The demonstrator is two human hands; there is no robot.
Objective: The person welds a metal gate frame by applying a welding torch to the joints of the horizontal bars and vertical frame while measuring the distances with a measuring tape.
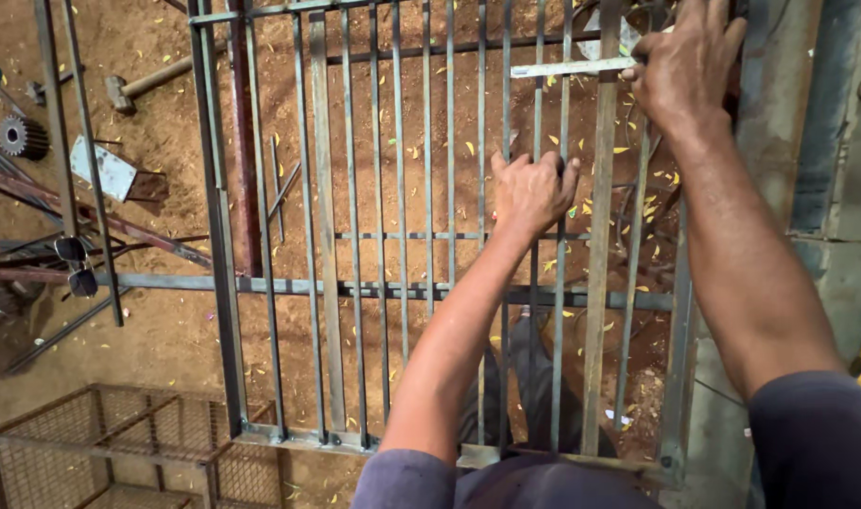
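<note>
A metal grille frame [221, 245] of several vertical bars and thin cross rods lies raised over reddish dirt. My left hand [532, 191] is closed around two of the thin vertical bars near the frame's middle. Farther up at the right, my right hand [687, 66] holds a flat steel ruler [567, 68] across the bars, with the fingers pressing on its right end. A wider flat bar [600, 236] runs down between the two hands.
A hammer [147, 83], a toothed gear [20, 137], a small metal plate [105, 170] and loose steel bars [63, 217] lie on the dirt at left. A wire mesh cage [100, 448] stands at lower left. A concrete wall [826, 217] borders the right side.
</note>
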